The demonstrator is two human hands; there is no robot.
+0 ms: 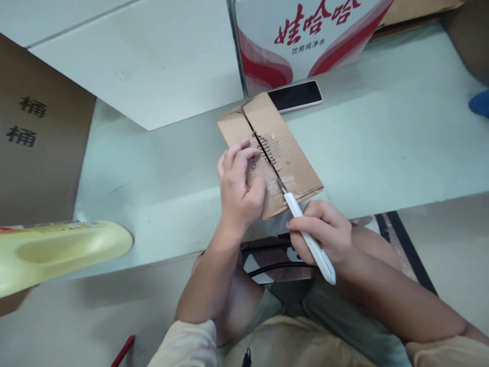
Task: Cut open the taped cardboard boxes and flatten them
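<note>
A flat brown cardboard box (290,153) lies on the pale table (382,148), its two flaps joined by clear tape along a centre seam. My left hand (239,188) rests on the box's left flap with fingers curled, pressing it down. My right hand (324,232) is closed round a white utility knife (309,237). The knife's blade tip sits in the taped seam near the box's front edge. Part of the tape looks torn and wrinkled.
A dark phone (296,96) lies just behind the box. A white carton with red characters (305,35) stands at the back. A large brown carton (34,148) is at the left, a yellow plastic object (57,252) below it. My knees are under the table edge.
</note>
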